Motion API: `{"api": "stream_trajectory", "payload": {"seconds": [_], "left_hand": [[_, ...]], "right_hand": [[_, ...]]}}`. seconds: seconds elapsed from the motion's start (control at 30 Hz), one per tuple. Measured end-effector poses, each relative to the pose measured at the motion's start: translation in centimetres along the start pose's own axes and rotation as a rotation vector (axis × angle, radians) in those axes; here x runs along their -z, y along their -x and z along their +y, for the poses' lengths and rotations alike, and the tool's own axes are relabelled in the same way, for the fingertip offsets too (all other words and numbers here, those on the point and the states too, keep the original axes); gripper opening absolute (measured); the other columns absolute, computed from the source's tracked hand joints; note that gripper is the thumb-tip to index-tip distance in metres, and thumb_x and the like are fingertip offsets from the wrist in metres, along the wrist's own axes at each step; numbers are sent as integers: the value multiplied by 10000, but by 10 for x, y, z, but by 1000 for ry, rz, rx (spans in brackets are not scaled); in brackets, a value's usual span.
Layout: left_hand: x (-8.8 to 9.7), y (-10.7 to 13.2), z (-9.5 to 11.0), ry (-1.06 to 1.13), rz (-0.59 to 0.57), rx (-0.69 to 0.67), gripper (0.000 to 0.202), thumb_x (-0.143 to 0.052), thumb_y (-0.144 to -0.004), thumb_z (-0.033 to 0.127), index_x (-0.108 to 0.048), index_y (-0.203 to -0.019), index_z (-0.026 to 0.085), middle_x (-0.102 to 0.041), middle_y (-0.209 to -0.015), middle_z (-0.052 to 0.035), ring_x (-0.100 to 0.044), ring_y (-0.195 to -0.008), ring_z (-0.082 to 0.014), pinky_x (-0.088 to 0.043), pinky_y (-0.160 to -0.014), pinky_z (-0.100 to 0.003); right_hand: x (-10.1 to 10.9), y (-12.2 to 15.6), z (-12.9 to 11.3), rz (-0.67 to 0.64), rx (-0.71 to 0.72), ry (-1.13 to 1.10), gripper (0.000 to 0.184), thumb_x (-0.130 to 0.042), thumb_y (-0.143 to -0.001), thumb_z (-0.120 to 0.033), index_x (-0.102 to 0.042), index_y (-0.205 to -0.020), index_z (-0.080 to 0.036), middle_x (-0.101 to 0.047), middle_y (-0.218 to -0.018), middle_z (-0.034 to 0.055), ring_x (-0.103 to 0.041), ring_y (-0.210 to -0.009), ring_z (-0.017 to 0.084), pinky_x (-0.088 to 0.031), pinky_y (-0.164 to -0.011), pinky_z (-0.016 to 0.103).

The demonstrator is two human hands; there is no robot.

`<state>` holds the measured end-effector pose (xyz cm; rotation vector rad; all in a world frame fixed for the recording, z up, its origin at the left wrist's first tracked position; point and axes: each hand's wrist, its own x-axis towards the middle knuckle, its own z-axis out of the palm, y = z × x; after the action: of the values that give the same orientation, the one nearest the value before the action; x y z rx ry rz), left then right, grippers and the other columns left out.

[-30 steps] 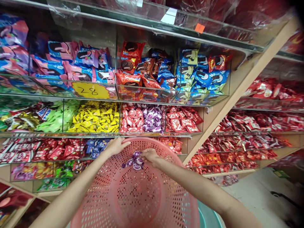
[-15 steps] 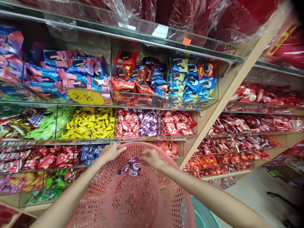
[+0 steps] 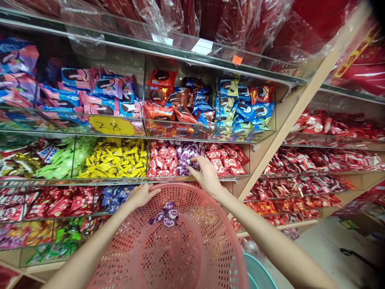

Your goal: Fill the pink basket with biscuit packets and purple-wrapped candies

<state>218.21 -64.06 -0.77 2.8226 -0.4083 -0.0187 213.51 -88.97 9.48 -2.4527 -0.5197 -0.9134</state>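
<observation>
My left hand (image 3: 141, 195) grips the far rim of a pink perforated plastic basket (image 3: 192, 249) held against the shelf. Several purple-wrapped candies (image 3: 165, 215) lie inside the basket near that rim. My right hand (image 3: 204, 173) reaches into the clear shelf bin above the basket, fingers curled down onto the purple candies (image 3: 188, 154) heaped there beside pink-red ones (image 3: 162, 157). What the fingers hold, if anything, is hidden.
Glass-fronted shelf bins hold yellow candies (image 3: 116, 158), green ones (image 3: 64, 160), red packets (image 3: 230, 158) and cookie packs (image 3: 192, 100) above. A yellow price tag reading 28 (image 3: 111, 125) sticks to the glass. More red sweets (image 3: 325, 168) fill the shelves to the right. A teal bin (image 3: 260, 275) sits below.
My right hand left the basket, where it dropped purple candies, and rose to the purple candy bin. The left hand stayed on the rim.
</observation>
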Motion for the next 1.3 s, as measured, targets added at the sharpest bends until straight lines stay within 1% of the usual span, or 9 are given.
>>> {"api": "stream_trajectory", "payload": {"seconds": [0.1,0.3,0.53,0.7,0.8,0.93,1.13,1.2,1.3], "left_hand": [[0,1,0,31,-3,15,567,-291,-768,661,-629,-927,235,-675,-922,-92,-616,-880,-253,-415,-685,-280],[-1,1,-1,36,4,15,567,-290,-772,659,-624,-952,237,-673,-930,-87,-618,-882,-247,-418,-680,-272],[-1,1,0,-9,8,4,578,-260,-777,662,-620,-930,236,-672,-905,-97,-618,-861,-268,-410,-644,-287],[1,2,1,-9,4,1,584,-254,-778,660,-617,-906,222,-669,-908,-102,-614,-870,-266,-406,-653,-282],[2,3,2,-9,-2,15,582,-259,-777,660,-616,-911,220,-669,-916,-106,-615,-873,-264,-409,-660,-282],[2,3,3,-9,-11,9,580,-250,-780,659,-615,-934,235,-672,-903,-98,-621,-853,-270,-415,-659,-296],[3,5,5,-27,-6,25,592,-248,-775,666,-618,-917,226,-673,-882,-99,-623,-838,-276,-421,-651,-306],[4,6,6,-30,-5,19,584,-249,-779,660,-618,-905,225,-674,-873,-94,-623,-845,-269,-421,-657,-299],[5,7,7,-32,1,9,566,-257,-786,647,-616,-919,230,-674,-878,-89,-620,-856,-264,-420,-668,-296]], "right_hand": [[-9,-9,-4,-3,18,113,115,-514,-802,-285,-503,-860,-186,-570,-853,54,-496,-831,192,-386,-714,295],[-18,-16,-10,-34,1,287,170,-544,-784,-346,-464,-798,-196,-549,-754,37,-473,-733,192,-334,-599,275],[-19,-19,-7,-68,-17,237,167,-579,-757,-315,-460,-783,-201,-554,-754,23,-481,-744,180,-325,-600,260],[-17,-19,-3,-41,-107,59,194,-590,-734,-345,-464,-777,-205,-562,-747,8,-500,-705,153,-343,-601,245],[-12,-19,-2,-60,-183,-98,238,-596,-715,-394,-461,-753,-202,-542,-634,-21,-489,-581,124,-338,-548,232],[-3,-20,-2,-86,-259,-355,304,-617,-678,-445,-453,-739,-197,-433,-466,-82,-402,-426,82,-292,-456,214],[0,-17,3,-61,-325,-672,310,-682,-624,-377,-448,-702,-188,-337,-487,-103,-274,-421,48,-211,-402,201],[-1,-16,3,-64,-334,-741,306,-692,-620,-352,-449,-704,-186,-372,-510,-95,-294,-436,45,-233,-416,201],[3,-13,-2,-45,-353,-839,302,-711,-610,-318,-471,-729,-181,-486,-609,-61,-401,-506,51,-326,-487,206]]}}
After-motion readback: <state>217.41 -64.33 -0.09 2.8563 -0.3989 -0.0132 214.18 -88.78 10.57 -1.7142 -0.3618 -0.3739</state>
